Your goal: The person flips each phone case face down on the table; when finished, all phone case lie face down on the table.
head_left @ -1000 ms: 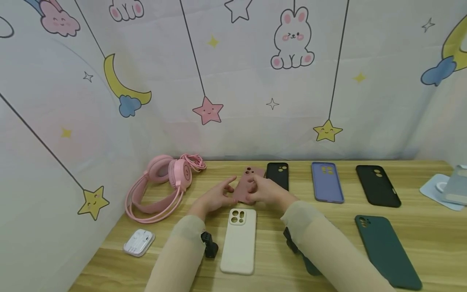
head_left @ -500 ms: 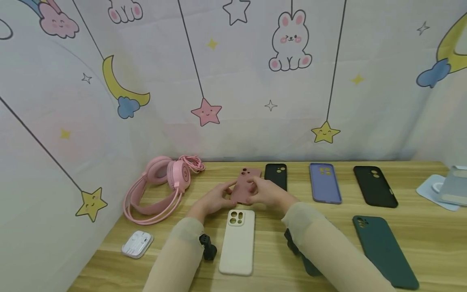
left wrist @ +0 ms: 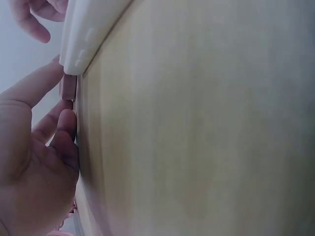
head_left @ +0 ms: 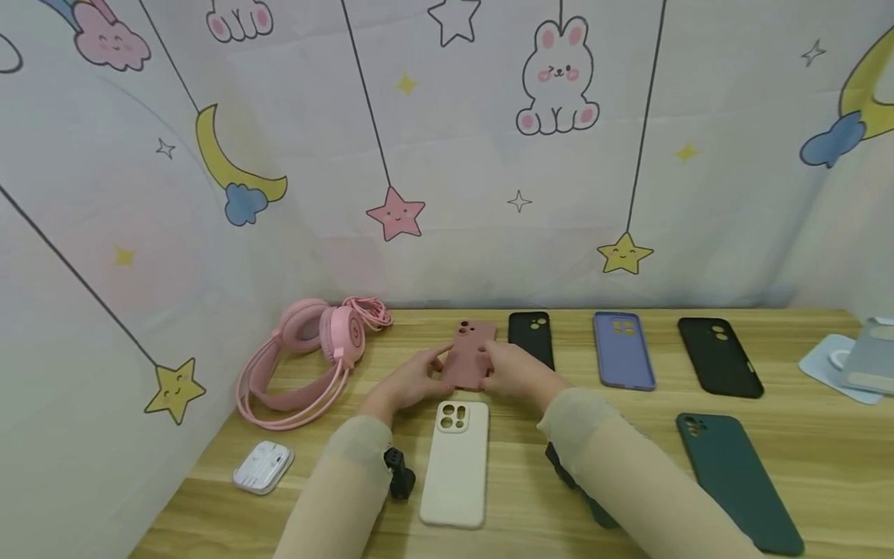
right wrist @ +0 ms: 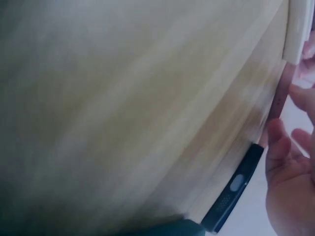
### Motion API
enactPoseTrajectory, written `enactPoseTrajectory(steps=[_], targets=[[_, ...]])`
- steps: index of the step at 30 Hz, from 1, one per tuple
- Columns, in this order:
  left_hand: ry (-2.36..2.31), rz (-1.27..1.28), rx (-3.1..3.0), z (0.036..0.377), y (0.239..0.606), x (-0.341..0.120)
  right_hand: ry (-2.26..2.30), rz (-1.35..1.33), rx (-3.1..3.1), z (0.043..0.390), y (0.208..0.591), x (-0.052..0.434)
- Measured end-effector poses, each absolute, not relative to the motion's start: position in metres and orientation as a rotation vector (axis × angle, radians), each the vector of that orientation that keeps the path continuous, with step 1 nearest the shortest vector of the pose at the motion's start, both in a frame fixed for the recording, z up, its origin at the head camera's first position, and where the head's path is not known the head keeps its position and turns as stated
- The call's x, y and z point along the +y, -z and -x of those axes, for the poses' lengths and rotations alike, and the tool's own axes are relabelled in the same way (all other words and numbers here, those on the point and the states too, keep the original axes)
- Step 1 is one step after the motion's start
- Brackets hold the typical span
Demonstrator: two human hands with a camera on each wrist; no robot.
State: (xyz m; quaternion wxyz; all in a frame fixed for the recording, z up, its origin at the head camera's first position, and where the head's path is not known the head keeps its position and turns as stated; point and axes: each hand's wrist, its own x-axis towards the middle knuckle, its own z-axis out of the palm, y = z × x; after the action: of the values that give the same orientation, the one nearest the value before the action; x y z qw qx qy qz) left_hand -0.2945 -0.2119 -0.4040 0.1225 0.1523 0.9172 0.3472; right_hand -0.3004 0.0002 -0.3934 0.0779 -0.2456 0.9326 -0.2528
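White case just below both hands, black case beside right hand, pink headphones beyond left hand, both hands pinching pink case edges

We've got the dusty-pink silicone phone case between our left hand and right hand, cream silicone phone case in front, pink wired headphones left, black phone case right.

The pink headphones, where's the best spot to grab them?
Probably the thin headband of the pink headphones, coming from above on the near side. It arcs out flat on the table, clear of the bulky ear cups and coiled cable behind.
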Motion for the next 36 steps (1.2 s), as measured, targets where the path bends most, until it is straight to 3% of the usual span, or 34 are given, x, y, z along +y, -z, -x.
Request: enactPoseTrajectory(steps=[25,36], targets=[[-0.885,-0.349,2.818,0.291,0.400,-0.226,0.756,0.759,2.663,0.299,0.390,-0.007],[-0.903,-0.358,2.808,0.293,0.399,-0.229,0.765,0.759,2.681,0.304,0.371,0.024]])
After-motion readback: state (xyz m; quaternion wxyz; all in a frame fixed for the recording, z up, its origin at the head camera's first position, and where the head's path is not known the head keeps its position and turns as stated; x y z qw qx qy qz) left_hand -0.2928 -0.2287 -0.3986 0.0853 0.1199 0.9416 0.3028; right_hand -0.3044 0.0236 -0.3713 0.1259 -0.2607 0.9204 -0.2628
